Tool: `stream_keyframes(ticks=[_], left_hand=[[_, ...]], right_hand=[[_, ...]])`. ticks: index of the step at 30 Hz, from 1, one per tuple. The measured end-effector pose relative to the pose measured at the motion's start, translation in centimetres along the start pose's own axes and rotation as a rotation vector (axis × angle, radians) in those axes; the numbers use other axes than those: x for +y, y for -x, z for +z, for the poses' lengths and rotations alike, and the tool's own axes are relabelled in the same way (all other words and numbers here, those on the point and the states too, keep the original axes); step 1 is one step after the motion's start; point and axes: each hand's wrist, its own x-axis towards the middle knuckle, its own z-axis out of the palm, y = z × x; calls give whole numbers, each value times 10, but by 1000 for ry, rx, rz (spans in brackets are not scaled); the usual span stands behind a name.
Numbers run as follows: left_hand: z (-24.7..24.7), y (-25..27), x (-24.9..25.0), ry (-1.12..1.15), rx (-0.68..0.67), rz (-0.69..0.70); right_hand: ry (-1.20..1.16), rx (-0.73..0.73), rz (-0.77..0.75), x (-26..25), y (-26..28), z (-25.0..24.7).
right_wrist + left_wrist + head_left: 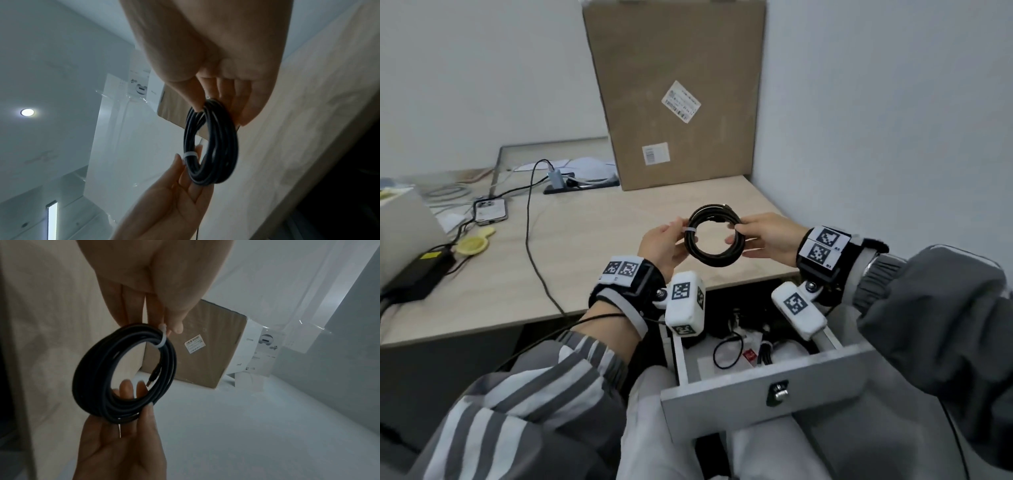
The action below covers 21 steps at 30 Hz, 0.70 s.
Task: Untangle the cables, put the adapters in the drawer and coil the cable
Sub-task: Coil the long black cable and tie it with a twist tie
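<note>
Cable [714,238], coiled and tied: we pinch it with left hand [661,245] and right hand [763,237], keeping loops together.

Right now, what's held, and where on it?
A coiled black cable: left hand pinches it at the white tie, right hand grips the opposite side.
</note>
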Motion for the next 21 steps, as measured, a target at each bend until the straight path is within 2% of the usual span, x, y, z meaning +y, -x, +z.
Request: stream_keyframes(ticks=[4,7,15,21], left_hand=[[15,28,-15,-6,-88,-144],[18,45,-23,-66,-117,-192],[-7,62,-37,-192,49,-200],[-25,76,-55,-382,53,-290]], right_hand=[[-43,1,28,15,26,-14],[-48,4,67,25,41,-23],[45,129,283,68,65,-53],[136,172,453,86,64,-45]])
